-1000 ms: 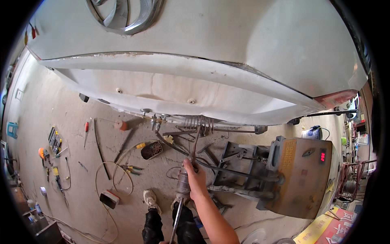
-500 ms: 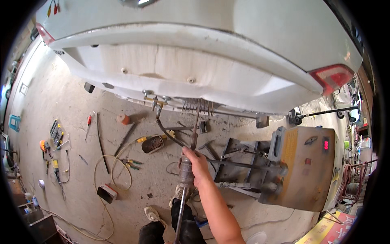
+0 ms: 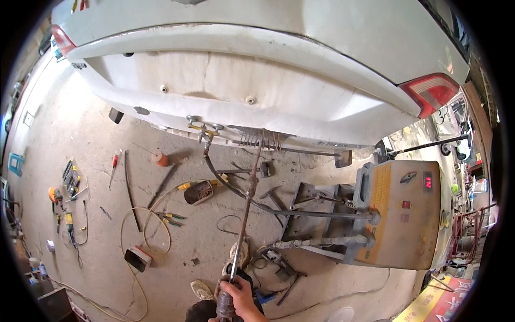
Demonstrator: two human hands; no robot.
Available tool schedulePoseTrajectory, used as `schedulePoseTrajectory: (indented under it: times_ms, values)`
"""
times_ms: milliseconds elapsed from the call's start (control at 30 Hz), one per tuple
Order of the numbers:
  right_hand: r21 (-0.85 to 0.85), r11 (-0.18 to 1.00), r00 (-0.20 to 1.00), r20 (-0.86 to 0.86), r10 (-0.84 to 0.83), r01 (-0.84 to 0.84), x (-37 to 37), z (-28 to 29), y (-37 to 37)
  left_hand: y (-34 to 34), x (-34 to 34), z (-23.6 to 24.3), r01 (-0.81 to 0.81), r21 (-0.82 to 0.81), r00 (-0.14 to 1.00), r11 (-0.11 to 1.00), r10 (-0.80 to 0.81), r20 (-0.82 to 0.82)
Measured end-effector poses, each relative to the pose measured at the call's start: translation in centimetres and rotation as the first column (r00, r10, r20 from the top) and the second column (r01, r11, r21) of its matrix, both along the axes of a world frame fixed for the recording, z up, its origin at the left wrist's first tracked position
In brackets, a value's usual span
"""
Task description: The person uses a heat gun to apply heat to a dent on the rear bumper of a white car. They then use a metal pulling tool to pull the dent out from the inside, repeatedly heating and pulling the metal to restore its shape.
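My right hand [image 3: 240,297] is closed around the sliding weight [image 3: 225,305] of a slide hammer, at the near end of its rod. The long metal rod [image 3: 244,221] runs away from me, its tip at a row of thin metal pins [image 3: 266,140] under the rear of a white car [image 3: 225,80]. Dark, scraped metal shows around the pins. A brass-coloured clamp [image 3: 203,130] with a thick black cable is fixed to the car's lower edge, left of the pins. A sliver of what may be my left hand shows at the bottom edge; its fingers are cut off.
A box-shaped machine [image 3: 407,214] with a red display stands at the right, its cables running left. Hammers, pliers [image 3: 173,217], a screwdriver [image 3: 113,163], an open tin [image 3: 198,193], power tools and a looped yellowish hose [image 3: 170,236] lie on the concrete floor.
My right hand has slid the weight back along the rod, from mid-rod toward my body. More of the bare rod shows. The view has shifted slightly.
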State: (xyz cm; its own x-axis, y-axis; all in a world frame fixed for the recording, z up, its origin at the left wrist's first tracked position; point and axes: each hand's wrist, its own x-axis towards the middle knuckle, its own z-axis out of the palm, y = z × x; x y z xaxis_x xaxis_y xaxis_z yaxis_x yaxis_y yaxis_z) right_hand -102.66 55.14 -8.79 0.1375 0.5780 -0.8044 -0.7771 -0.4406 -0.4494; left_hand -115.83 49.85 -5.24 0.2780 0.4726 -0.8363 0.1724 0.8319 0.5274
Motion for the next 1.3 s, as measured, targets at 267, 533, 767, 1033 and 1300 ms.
schedulePoseTrajectory:
  times_ms: [267,533,767,1033,1300]
  values:
    - [0.034,0.996,0.994,0.076,0.084,-0.087,10.3,-0.4,12.5,0.6,-0.2,0.3,0.116,-0.064,0.992,0.991,-0.118,-0.039]
    - [0.060,0.998,0.994,0.107,-0.032,0.026,1.6,-1.1,-0.9,-1.4,1.8,-1.5,-0.002,0.035,0.999,0.999,0.000,0.046]
    - [0.080,0.997,0.995,0.098,-0.020,0.013,-0.3,-1.1,-0.2,-1.2,-2.0,-4.4,0.206,0.070,0.978,0.976,-0.203,-0.050]
    - [0.112,0.988,0.991,0.070,-0.114,0.105,-2.0,-0.4,0.4,-2.2,-4.0,-1.2,0.594,0.435,0.727,0.677,-0.220,-0.650]
    - [-0.009,0.989,0.953,-0.267,-0.144,0.147,-1.4,-2.6,0.2,-0.1,-4.6,2.1,0.185,0.041,0.976,0.982,-0.179,-0.123]
